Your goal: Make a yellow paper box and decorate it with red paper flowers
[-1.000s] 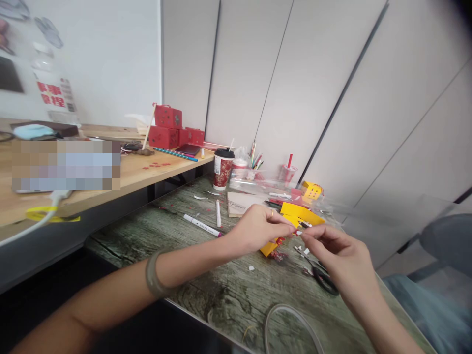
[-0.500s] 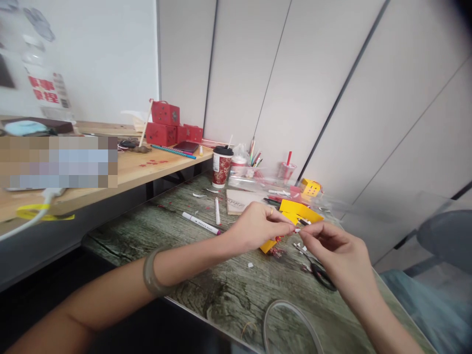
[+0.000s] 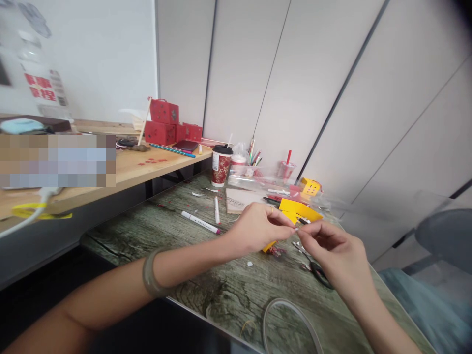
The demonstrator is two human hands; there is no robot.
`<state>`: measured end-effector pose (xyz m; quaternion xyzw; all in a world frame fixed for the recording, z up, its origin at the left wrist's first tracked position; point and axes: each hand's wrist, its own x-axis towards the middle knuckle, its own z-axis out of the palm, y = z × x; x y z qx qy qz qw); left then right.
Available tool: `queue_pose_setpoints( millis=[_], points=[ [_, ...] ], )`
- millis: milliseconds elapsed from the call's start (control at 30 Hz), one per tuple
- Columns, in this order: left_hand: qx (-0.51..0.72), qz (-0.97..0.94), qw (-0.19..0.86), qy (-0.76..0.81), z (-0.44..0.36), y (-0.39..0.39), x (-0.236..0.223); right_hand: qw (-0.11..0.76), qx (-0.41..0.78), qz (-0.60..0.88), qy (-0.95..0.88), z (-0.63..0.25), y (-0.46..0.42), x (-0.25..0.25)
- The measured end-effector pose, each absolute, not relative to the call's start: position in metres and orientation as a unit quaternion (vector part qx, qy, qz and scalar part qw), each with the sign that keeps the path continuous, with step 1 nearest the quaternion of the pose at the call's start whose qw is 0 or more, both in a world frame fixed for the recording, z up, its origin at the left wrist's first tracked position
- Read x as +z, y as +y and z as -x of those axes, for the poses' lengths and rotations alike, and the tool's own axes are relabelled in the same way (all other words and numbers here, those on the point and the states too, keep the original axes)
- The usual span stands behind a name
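Observation:
My left hand (image 3: 258, 228) and my right hand (image 3: 337, 246) meet fingertip to fingertip above the table. Both are closed in a pinch on a small white piece (image 3: 297, 229); most of it is hidden, and I cannot make out its kind. Behind and below the fingers lies yellow folded card (image 3: 300, 210), partly covered by my left hand. Dark red threads (image 3: 276, 251) hang out beside its lower part. Scissors with black handles (image 3: 320, 275) rest under my right hand.
A purple-tipped marker (image 3: 201, 222) and a white pen (image 3: 217, 210) lie left of my hands. Further back stand a lidded paper cup (image 3: 221, 167) and a yellow box (image 3: 310, 187). A clear ring-shaped tube (image 3: 266, 324) is at the front. Red boxes (image 3: 160, 132) sit on the wooden desk (image 3: 129, 172).
My fingertips have drawn closer together, so less of the white piece shows between them. The view has shifted slightly; the things on the table have stayed put.

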<state>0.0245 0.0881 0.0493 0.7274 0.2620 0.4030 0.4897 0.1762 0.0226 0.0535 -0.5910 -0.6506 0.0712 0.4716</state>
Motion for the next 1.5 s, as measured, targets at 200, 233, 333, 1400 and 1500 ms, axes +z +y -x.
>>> queue_pose_setpoints(
  millis=[200, 233, 333, 1400, 1500],
  points=[
    [0.422, -0.704, 0.503, 0.269, -0.027, 0.087, 0.047, 0.464, 0.01, 0.573, -0.676, -0.175, 0.021, 0.053],
    [0.425, -0.698, 0.508, 0.272, -0.028, 0.086, 0.047, 0.463, -0.011, 0.568, -0.68, -0.174, 0.021, 0.052],
    [0.43, -0.678, 0.527, 0.279, -0.029, 0.086, 0.048, 0.46, -0.086, 0.547, -0.694, -0.17, 0.019, 0.05],
    [0.436, -0.49, 0.726, 0.206, -0.021, 0.097, 0.039, 0.101, -0.243, 0.685, -0.679, -0.282, 0.013, 0.016],
    [0.441, -0.492, 0.722, 0.207, -0.021, 0.097, 0.04, 0.173, -0.262, 0.674, -0.669, -0.268, 0.007, 0.032]
  ],
)
